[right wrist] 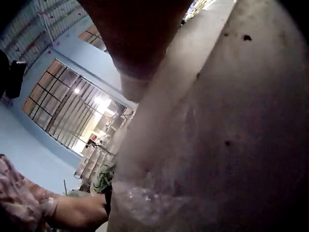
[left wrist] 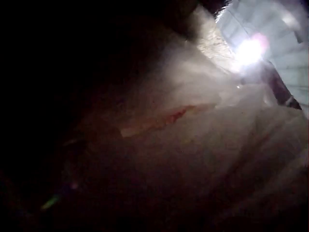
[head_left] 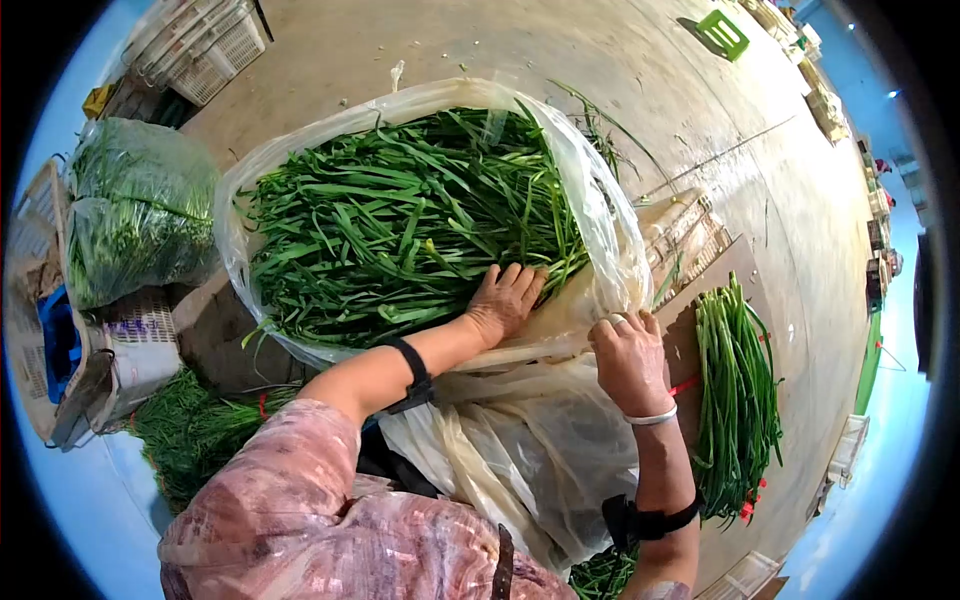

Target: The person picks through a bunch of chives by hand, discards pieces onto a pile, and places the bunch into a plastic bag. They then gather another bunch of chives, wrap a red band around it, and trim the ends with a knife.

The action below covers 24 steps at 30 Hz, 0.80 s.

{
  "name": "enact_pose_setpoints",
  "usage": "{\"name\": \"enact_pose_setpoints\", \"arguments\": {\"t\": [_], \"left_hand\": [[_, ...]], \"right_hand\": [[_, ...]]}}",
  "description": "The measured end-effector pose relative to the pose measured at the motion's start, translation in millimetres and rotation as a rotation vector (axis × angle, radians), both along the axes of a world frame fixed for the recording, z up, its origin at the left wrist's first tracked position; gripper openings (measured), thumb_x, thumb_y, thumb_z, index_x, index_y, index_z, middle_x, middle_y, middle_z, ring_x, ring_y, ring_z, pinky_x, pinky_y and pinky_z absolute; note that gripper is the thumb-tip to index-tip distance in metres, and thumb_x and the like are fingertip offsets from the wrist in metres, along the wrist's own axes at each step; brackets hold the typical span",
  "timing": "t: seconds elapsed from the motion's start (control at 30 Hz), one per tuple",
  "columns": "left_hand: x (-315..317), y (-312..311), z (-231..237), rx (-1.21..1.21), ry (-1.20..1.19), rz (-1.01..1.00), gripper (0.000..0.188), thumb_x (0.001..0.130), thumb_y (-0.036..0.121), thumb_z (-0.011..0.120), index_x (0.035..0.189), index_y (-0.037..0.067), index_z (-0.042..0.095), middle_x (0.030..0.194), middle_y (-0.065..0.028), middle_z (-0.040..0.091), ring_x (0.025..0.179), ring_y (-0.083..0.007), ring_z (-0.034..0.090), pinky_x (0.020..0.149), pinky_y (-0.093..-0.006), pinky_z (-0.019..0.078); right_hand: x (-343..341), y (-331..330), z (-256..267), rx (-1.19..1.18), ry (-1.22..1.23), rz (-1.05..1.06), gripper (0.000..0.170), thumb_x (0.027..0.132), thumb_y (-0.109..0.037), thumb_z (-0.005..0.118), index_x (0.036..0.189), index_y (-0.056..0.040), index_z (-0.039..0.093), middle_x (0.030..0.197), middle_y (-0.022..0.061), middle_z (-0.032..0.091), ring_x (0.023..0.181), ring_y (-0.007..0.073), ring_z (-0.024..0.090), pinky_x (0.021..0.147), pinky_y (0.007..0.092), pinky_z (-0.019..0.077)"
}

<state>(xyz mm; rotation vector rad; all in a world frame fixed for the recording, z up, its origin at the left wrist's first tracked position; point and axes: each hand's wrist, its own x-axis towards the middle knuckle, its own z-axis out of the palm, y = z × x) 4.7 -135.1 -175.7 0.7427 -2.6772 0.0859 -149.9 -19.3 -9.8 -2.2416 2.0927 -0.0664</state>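
A large clear plastic bag [head_left: 610,250] lies spread wide, filled with long flat green leaves [head_left: 400,220] that look like garlic chives. My left hand [head_left: 508,300] rests on the leaves near the bag's front edge, fingers extended. To its right, my right hand [head_left: 632,360] has its fingers curled and grips the edge of the bag. Loose plastic [head_left: 530,440] hangs in folds below both hands. In the right wrist view the pale plastic sheet [right wrist: 207,125] fills the right side. Dim plastic folds [left wrist: 193,135] show in the dark left wrist view.
A tied bundle of greens [head_left: 735,390] lies on cardboard at the right. Left are a bagged heap of greens [head_left: 140,210], a white crate [head_left: 140,345] and more greens [head_left: 190,440]. Crates [head_left: 215,50] stand at the back left, a green stool [head_left: 722,35] farther off.
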Motion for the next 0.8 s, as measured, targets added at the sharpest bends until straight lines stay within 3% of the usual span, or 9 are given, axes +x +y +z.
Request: {"name": "enact_pose_setpoints", "arguments": {"t": [0.1, 0.27, 0.33, 0.47, 0.53, 0.6, 0.67, 0.73, 0.8], "left_hand": [[1, -6, -6, 0.029, 0.029, -0.062, 0.062, 0.076, 0.013, 0.054, 0.135, 0.003, 0.039, 0.121, -0.011, 0.048, 0.104, -0.0258, 0.046, 0.087, -0.0405, 0.0362], [5, -50, 22, 0.765, 0.087, -0.09, 0.068, 0.068, -0.001, 0.063, 0.132, 0.003, 0.042, 0.122, -0.0167, 0.051, 0.108, -0.0303, 0.052, 0.093, -0.0358, 0.0417], [7, -80, 64, 1.181, 0.03, -0.1, 0.061, 0.068, -0.005, 0.063, 0.127, 0.001, 0.048, 0.114, -0.0146, 0.06, 0.102, -0.0237, 0.058, 0.093, -0.0317, 0.0428], [19, -125, 53, 1.711, 0.296, -0.208, 0.053, 0.072, -0.003, 0.063, 0.124, 0.0, 0.052, 0.107, -0.0072, 0.064, 0.095, -0.0156, 0.06, 0.085, -0.0279, 0.0473], [25, -118, 78, 1.719, 0.339, -0.151, 0.053, 0.071, -0.004, 0.06, 0.123, 0.001, 0.053, 0.106, -0.012, 0.065, 0.096, -0.0207, 0.061, 0.084, -0.0321, 0.0484], [31, -102, 100, 0.943, 0.041, -0.159, 0.054, 0.069, -0.004, 0.057, 0.122, 0.004, 0.053, 0.107, -0.0179, 0.063, 0.097, -0.0281, 0.062, 0.084, -0.0352, 0.0483], [39, -89, 105, 0.931, 0.081, -0.13, 0.053, 0.067, -0.001, 0.058, 0.119, 0.005, 0.055, 0.104, -0.0208, 0.062, 0.098, -0.0335, 0.06, 0.085, -0.0392, 0.0466], [45, -80, 127, 0.62, 0.012, -0.003, 0.05, 0.065, 0.0, 0.06, 0.115, 0.005, 0.057, 0.098, -0.0174, 0.063, 0.096, -0.0324, 0.057, 0.086, -0.0413, 0.0438], [54, -83, 131, 0.322, 0.198, -0.058, 0.049, 0.061, 0.0, 0.061, 0.11, 0.004, 0.059, 0.092, -0.0161, 0.062, 0.095, -0.0325, 0.055, 0.087, -0.042, 0.0408]], "right_hand": [[-2, 1, 0, -0.077, -0.017, 0.004, 0.006, 0.074, -0.009, 0.059, 0.079, -0.0099, 0.056, 0.075, 0.0069, 0.059, 0.085, 0.0269, 0.059, 0.087, 0.0486, 0.0411], [-10, 7, -2, -0.086, -0.055, -0.027, 0.006, 0.074, -0.01, 0.061, 0.078, -0.01, 0.057, 0.075, 0.0075, 0.059, 0.082, 0.0273, 0.059, 0.085, 0.0464, 0.0419], [-9, 8, -4, -0.115, -0.079, -0.023, 0.006, 0.074, -0.011, 0.062, 0.078, -0.01, 0.057, 0.075, 0.0079, 0.059, 0.082, 0.0275, 0.059, 0.084, 0.0454, 0.0423], [-10, 5, -3, -0.112, -0.069, -0.055, 0.01, 0.077, -0.015, 0.064, 0.075, -0.008, 0.057, 0.074, 0.0079, 0.059, 0.077, 0.0278, 0.058, 0.077, 0.0406, 0.0431], [-11, 7, -4, -0.114, -0.071, -0.06, 0.011, 0.077, -0.015, 0.064, 0.075, -0.0078, 0.057, 0.073, 0.0081, 0.059, 0.077, 0.028, 0.058, 0.075, 0.0406, 0.0432], [-11, 6, -4, -0.097, -0.085, -0.069, 0.011, 0.075, -0.016, 0.065, 0.077, -0.0084, 0.057, 0.074, 0.0089, 0.06, 0.079, 0.0281, 0.06, 0.078, 0.0417, 0.043], [-10, 6, -5, -0.101, -0.091, -0.076, 0.01, 0.076, -0.015, 0.065, 0.076, -0.0081, 0.057, 0.074, 0.0085, 0.06, 0.078, 0.0278, 0.059, 0.077, 0.0411, 0.0432], [-12, 4, -3, -0.106, -0.092, -0.073, 0.01, 0.076, -0.015, 0.065, 0.076, -0.0077, 0.058, 0.074, 0.008, 0.06, 0.077, 0.0276, 0.058, 0.077, 0.0405, 0.0435], [-12, 4, 0, -0.098, -0.051, -0.05, 0.009, 0.076, -0.015, 0.064, 0.077, -0.0085, 0.058, 0.074, 0.0082, 0.06, 0.081, 0.0274, 0.06, 0.08, 0.0433, 0.0429]]}}
